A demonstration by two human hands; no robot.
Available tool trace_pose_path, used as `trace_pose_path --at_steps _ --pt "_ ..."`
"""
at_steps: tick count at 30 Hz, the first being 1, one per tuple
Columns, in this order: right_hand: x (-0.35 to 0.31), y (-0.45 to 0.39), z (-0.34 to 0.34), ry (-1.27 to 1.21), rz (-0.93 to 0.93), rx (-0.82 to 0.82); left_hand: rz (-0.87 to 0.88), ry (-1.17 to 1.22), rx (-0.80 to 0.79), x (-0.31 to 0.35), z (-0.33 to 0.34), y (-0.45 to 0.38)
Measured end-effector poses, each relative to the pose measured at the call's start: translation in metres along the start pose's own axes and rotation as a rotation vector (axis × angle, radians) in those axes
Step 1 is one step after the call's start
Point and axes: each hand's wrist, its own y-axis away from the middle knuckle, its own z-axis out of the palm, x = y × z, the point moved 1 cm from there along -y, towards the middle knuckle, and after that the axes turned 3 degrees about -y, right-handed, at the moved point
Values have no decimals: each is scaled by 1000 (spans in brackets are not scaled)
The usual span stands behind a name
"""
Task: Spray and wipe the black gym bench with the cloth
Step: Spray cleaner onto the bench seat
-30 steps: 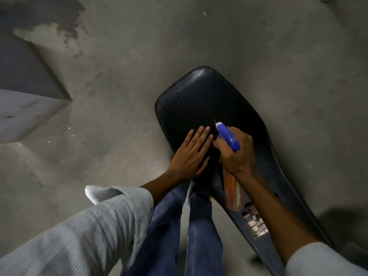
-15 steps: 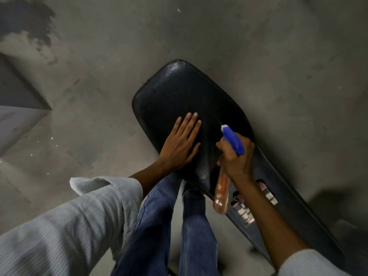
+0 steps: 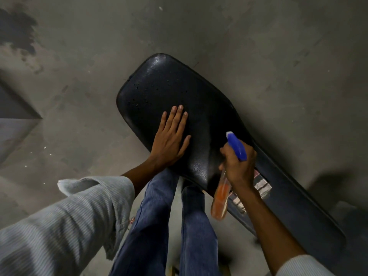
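Two bare hands work over the black gym bench (image 3: 159, 92), which runs from centre toward four o'clock across the concrete floor (image 3: 258, 46). Left hand (image 3: 171, 140) lies flat on the pad, fingers (image 3: 176, 118) straight, released. At its three o'clock, right hand (image 3: 239, 164) grasps a blue-headed spray bottle (image 3: 221, 194), fingers clenched round its neck.

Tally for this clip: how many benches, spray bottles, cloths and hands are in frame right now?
Benches: 1, the black bench
Spray bottles: 1, the bottle, blue head, orange liquid
Cloths: 0 in view
Hands: 2, left hand flat on the bench, right hand gripping the bottle
Total: 4
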Motion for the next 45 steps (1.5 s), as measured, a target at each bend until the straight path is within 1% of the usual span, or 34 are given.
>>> trace_pose_path --at_steps 6,11,13,18,25,29,32,37,42,45 --pt "6 -1 -17 -48 28 130 -53 8 6 10 4 1" --pt "30 16 -27 -49 131 170 -54 -9 10 10 6 2" --pt "32 30 -26 -68 137 140 -53 -9 9 10 5 2" --pt "25 53 -11 -100 38 -20 -63 -14 0 9 7 5" --pt "23 67 -1 -89 57 -91 -153 25 41 11 10 34" --pt "37 81 -13 -81 30 -40 -187 48 57 20 13 45" --pt "49 83 -27 -46 26 39 -181 55 65 31 19 50" --pt "61 84 -50 -44 64 123 -94 28 48 50 29 57" --pt "67 92 -65 -50 57 160 -103 29 30 59 33 62" --pt "73 99 -66 1 56 130 -117 32 20 62 33 63"
